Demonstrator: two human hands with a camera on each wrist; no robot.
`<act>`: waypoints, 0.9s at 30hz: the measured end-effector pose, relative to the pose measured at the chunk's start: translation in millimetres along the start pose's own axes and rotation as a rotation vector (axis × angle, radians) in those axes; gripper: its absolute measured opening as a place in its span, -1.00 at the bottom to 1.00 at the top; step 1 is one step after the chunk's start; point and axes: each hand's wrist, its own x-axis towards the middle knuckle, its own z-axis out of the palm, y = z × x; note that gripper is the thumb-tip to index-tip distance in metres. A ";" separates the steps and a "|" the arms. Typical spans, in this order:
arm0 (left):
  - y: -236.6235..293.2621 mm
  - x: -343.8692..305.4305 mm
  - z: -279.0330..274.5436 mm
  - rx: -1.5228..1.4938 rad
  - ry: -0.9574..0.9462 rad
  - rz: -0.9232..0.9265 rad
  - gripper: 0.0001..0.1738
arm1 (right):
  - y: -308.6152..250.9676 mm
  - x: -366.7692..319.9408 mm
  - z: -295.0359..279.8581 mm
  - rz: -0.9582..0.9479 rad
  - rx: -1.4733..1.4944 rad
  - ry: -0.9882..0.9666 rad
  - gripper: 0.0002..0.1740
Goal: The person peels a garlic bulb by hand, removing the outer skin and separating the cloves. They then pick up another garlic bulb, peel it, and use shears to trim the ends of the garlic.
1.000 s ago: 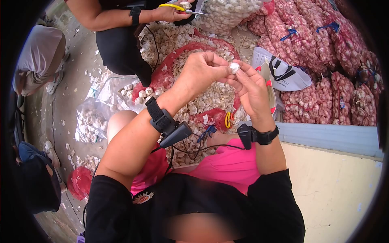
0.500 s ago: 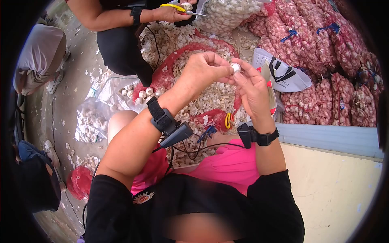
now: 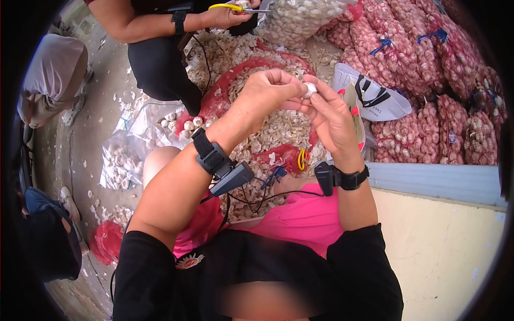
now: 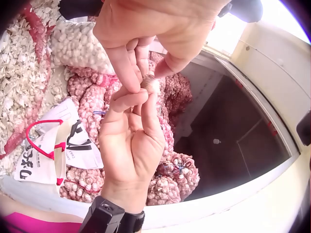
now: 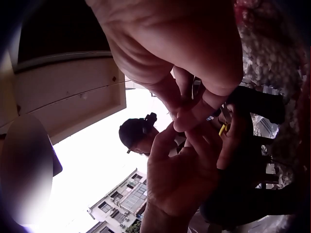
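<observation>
A small white garlic bulb is pinched between both hands in front of the body. My left hand comes from the left with bent fingers, its thumb and index fingertips on the bulb's left side. From the other side, my right hand holds it between thumb and fingertips, palm turned up. In the left wrist view the garlic bulb shows pale, partly covered by the fingertips. Fingers hide it in the right wrist view, where my right hand is above my left hand.
Garlic skins cover the ground below. Red net sacks of garlic stack at the right beside a white bag. Across from me another person's hand holds yellow-handled scissors. Yellow handle loops lie on red netting.
The fingertips have shifted slightly around the garlic bulb, which turns a little between them. Across, the other person's scissors have tilted a bit. Otherwise arms stay in place.
</observation>
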 end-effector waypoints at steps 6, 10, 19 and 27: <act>-6.4 4.3 -9.7 0.067 -0.053 0.006 -0.82 | 3.9 -0.9 0.6 -0.070 -0.246 -0.006 -0.56; -6.8 4.1 -8.4 0.098 -0.013 0.002 -0.84 | 2.5 -0.4 4.4 -0.129 -0.268 0.021 -0.59; -4.3 3.3 -6.1 0.254 0.004 0.111 -0.79 | 7.2 0.8 6.5 -0.295 -0.517 0.042 -0.63; -5.2 7.0 -14.1 0.310 0.061 0.060 -0.91 | 4.3 -1.5 5.8 -0.317 -0.751 -0.015 -0.64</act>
